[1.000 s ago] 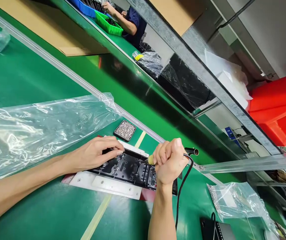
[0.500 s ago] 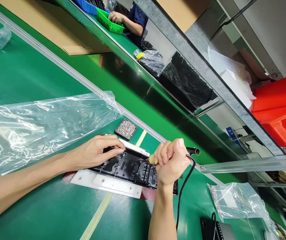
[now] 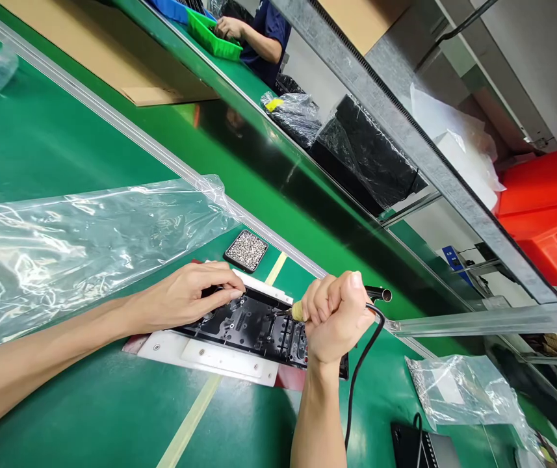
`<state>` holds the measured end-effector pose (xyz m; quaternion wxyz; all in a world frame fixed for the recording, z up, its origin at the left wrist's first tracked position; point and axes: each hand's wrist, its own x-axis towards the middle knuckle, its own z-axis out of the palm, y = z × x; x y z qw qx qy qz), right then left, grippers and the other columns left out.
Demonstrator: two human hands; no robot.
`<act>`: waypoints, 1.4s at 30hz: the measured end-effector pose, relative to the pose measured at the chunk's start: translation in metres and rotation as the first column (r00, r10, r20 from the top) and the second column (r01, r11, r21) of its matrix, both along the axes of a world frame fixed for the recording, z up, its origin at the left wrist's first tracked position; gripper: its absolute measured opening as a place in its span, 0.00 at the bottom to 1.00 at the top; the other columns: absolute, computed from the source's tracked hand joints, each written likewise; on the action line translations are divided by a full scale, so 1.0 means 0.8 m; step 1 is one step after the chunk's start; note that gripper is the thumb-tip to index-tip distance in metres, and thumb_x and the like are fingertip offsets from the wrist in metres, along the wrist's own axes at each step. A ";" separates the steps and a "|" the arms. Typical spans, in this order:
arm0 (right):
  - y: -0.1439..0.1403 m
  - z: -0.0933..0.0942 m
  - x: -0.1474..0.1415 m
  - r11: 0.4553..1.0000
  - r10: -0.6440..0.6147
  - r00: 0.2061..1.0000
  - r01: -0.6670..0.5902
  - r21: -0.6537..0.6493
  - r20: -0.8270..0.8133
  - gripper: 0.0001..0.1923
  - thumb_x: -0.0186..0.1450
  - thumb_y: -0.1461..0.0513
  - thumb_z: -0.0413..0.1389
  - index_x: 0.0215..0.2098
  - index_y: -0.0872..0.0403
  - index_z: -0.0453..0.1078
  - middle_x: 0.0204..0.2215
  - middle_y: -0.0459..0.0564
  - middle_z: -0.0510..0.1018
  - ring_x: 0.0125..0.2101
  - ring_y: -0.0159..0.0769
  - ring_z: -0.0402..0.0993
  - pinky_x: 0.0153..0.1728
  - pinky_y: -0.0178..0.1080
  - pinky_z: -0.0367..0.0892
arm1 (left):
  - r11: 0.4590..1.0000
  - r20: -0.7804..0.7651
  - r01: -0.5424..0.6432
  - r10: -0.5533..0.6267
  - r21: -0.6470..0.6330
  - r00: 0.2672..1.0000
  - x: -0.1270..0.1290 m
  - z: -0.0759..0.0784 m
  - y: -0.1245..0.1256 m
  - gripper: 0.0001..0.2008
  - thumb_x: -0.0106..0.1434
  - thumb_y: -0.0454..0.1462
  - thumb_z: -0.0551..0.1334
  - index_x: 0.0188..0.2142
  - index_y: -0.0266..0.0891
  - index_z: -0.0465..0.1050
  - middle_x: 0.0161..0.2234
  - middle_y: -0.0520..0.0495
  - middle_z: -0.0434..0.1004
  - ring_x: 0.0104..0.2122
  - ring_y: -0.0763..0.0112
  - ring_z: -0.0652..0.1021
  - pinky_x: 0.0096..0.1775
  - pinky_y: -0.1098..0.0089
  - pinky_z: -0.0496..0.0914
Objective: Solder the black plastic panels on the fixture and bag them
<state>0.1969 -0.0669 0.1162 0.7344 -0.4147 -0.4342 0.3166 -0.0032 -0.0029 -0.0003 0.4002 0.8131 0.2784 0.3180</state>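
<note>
A black plastic panel [image 3: 253, 328] lies in a white jig [image 3: 210, 354] on the green bench. My left hand [image 3: 190, 296] presses flat on the panel's left end, fingers spread. My right hand [image 3: 334, 315] is fisted around a corded electric screwdriver [image 3: 378, 296], whose tip points left and meets the panel near its middle. The tool's black cable [image 3: 359, 374] loops down past my right wrist. A small black tray of screws [image 3: 246, 250] sits just beyond the jig.
A large clear plastic bag [image 3: 73, 240] lies to the left. Another small bag [image 3: 458, 390] and a dark device [image 3: 419, 448] lie at the right. A metal rail [image 3: 151, 149] borders the conveyor. A co-worker's hand [image 3: 227, 27] reaches into a green bin [image 3: 212, 40] far back.
My hands and the screwdriver stay almost in place on the panel. The co-worker's hand at the back has moved into the green bin. The view has shifted slightly.
</note>
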 end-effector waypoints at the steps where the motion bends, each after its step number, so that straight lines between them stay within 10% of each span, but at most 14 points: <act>1: 0.000 0.000 0.000 1.000 -0.003 1.000 0.003 0.001 -0.001 0.27 0.71 0.57 0.58 0.18 0.52 0.52 0.11 0.37 0.52 0.12 0.22 0.47 0.11 0.28 0.50 | 1.000 0.000 0.002 -0.002 0.003 1.000 0.000 0.000 0.000 0.15 0.79 0.46 0.56 0.46 0.44 0.80 0.36 0.52 0.77 0.36 0.73 0.75 0.43 0.68 0.64; 42: 0.001 -0.001 0.004 1.000 -0.015 1.000 0.015 -0.011 0.001 0.28 0.72 0.55 0.56 0.18 0.52 0.51 0.12 0.36 0.52 0.12 0.22 0.47 0.11 0.28 0.51 | 0.999 0.006 0.004 -0.004 0.033 1.000 0.000 0.000 0.001 0.16 0.79 0.47 0.56 0.47 0.43 0.80 0.38 0.48 0.80 0.37 0.69 0.77 0.42 0.66 0.67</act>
